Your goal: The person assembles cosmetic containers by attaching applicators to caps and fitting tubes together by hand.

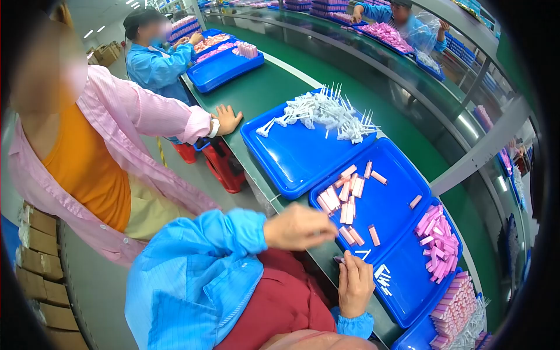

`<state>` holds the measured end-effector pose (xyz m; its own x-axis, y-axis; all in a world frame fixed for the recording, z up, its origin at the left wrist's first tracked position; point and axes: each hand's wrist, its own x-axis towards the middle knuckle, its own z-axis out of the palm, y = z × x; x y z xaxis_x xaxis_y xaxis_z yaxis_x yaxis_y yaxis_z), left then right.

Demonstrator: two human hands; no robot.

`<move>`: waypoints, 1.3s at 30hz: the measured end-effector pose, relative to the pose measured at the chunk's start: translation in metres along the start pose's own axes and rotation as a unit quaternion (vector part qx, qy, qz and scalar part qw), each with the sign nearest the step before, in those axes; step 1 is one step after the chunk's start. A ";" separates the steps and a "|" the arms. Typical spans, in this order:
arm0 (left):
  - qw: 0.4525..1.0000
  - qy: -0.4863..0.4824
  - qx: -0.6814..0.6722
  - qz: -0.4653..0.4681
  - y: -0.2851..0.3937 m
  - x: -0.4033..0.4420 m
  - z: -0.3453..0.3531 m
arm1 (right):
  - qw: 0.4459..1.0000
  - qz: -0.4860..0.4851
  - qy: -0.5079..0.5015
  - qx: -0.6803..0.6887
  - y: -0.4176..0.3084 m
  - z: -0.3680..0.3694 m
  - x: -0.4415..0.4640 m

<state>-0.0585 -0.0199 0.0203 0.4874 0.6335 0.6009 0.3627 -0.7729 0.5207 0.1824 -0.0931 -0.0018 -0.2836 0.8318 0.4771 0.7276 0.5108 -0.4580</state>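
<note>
My left hand (300, 226), smeared by motion, hovers at the near edge of the middle blue tray (396, 166). Its fingers are curled, and whether anything is between them is unclear. Lower right, my right hand (356, 284) pinches a small pinkish piece (339, 259), partly hidden by the fingers. Several pale pink blocks (348, 210) with white sides lie scattered in the middle tray, close to my left hand. White strips (382, 275) rest in the adjoining blue tray (402, 312), which also holds a heap of brighter pink blocks (436, 242).
Farther along the green bench stands another blue tray (274, 154) with white thin-stemmed pieces (329, 114). Neatly stacked pink blocks (452, 312) sit at lower right. Beside me a person in a pink shirt rests a hand (227, 119) on the bench. Other people work beyond.
</note>
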 end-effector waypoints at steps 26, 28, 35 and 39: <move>0.969 -0.032 0.191 -0.155 -0.122 0.049 -0.070 | 1.000 0.009 0.026 0.011 0.003 0.005 -0.001; 0.971 -0.054 0.186 -0.142 -0.112 0.041 -0.073 | 0.999 0.010 0.028 0.017 0.005 0.006 -0.001; 0.967 0.103 0.189 -0.138 -0.092 0.029 -0.100 | 0.999 0.018 0.038 0.022 0.005 0.006 0.001; 0.938 0.159 0.252 -0.180 -0.124 0.020 -0.117 | 0.999 0.020 0.039 0.027 0.005 0.008 0.000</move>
<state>-0.1874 0.0928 0.0386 0.0291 0.7727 0.6341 0.8261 -0.3757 0.4200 0.1812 -0.0886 -0.0101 -0.2051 0.8332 0.5136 0.7011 0.4912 -0.5169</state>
